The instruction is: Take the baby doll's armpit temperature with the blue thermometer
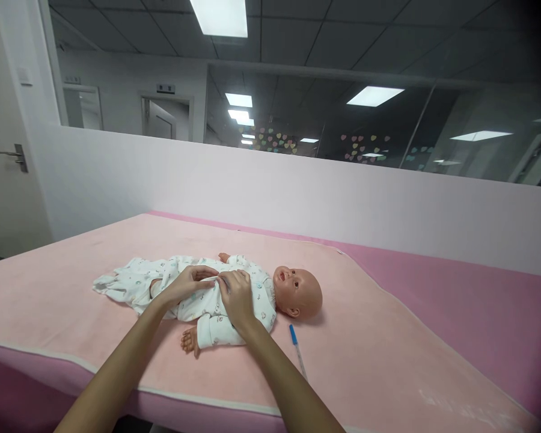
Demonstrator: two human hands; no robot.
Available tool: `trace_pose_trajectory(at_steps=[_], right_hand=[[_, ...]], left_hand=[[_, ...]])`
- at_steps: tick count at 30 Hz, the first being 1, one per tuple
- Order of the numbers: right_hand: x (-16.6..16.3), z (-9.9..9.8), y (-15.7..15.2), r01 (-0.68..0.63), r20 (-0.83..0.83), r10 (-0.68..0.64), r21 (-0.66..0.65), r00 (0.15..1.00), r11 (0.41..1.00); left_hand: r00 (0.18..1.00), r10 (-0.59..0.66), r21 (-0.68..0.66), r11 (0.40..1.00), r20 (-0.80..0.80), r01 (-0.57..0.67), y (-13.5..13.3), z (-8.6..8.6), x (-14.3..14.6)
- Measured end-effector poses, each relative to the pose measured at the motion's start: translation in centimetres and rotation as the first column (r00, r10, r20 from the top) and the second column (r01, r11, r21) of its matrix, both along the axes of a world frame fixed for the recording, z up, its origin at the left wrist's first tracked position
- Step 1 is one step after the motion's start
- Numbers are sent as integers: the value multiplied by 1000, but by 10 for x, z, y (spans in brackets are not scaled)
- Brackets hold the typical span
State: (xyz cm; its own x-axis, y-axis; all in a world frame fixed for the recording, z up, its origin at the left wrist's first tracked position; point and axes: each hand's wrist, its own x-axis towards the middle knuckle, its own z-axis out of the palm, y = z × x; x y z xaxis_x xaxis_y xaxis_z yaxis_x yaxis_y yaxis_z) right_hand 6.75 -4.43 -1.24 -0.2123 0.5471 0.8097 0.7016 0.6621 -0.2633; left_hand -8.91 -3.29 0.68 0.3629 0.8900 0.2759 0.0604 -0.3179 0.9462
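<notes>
A baby doll (300, 293) lies on its back, its head toward the right, dressed in a white printed shirt (264, 294) and matching trousers (133, 279). Over the doll's belly, my left hand (190, 285) has its fingers bent together at the shirt front. My right hand (237, 296) is curled over the chest beside it, fingertips pinching the same cloth close to the left fingertips. The exact bit of fabric between the fingers is partly hidden. One doll hand (190, 341) sticks out of the near sleeve.
A thin clear stick with a blue end (294, 335), perhaps a thermometer, lies near the doll's head. Beneath everything is a peach mat (369, 361) over a pink padded surface (469, 307). A white wall (297, 198) with a window runs behind; a door (9, 156) stands left.
</notes>
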Motion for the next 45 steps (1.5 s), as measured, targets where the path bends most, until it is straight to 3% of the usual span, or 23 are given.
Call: trace_pose_trajectory(at_steps=[13,26,36,45], right_hand=[[-1,-3,3,74,79,-72,-19,994,997],[-1,-3,2,56,59,-54,-29,997,998],[-1,0,-1,60,61,-59,-12,996,998],[-1,2,-5,24,116,-21,-27,993,999]], left_hand=[[1000,-5,39,999,-9,6,3,-3,-1],[1000,-10,77,997,-26,12,5,-5,-1],[999,31,-14,999,8,-31,5,-7,-2],[999,53,3,999,-5,-53,1,-1,0]])
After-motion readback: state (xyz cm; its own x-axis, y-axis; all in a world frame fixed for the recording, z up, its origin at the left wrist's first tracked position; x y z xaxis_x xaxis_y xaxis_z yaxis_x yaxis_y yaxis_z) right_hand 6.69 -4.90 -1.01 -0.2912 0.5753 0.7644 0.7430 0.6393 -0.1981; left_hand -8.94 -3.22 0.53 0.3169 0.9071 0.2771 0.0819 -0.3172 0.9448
